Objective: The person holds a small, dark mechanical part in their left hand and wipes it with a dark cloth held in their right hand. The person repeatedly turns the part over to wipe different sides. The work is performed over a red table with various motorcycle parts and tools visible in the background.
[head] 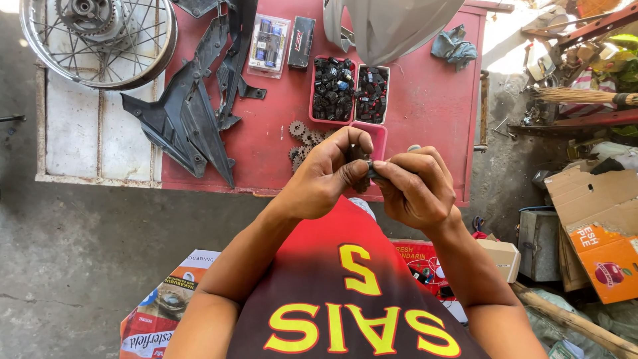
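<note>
Head view: person looking down at own hands over a red workbench [425,100], concrete floor [73,246] around it.
Hands: left hand [325,176] and right hand [415,186] together, fingertips meeting, pinched on a small dark part [369,171]; part mostly hidden, kind unclear.
Part location: held above the bench's near edge, just in front of the pink trays.
Bench surface: two pink trays [312,86] full of small black parts, a third pink tray [380,136] partly behind the hands, loose sprockets [302,136] left of the hands, black plastic fairing panels [189,113] further left, packaged grips [268,45], black box [301,42], grey cloth [454,45], grey fairing shell [392,26] at far edge.
Left of bench: spoked wheel [100,40] on a white tiled slab [73,126].
Right of bench: cardboard boxes [598,219], broom [585,98], scrap clutter, tight.
Open room: bare floor left of the bench's near edge; printed cartons [156,319] beside the person.
</note>
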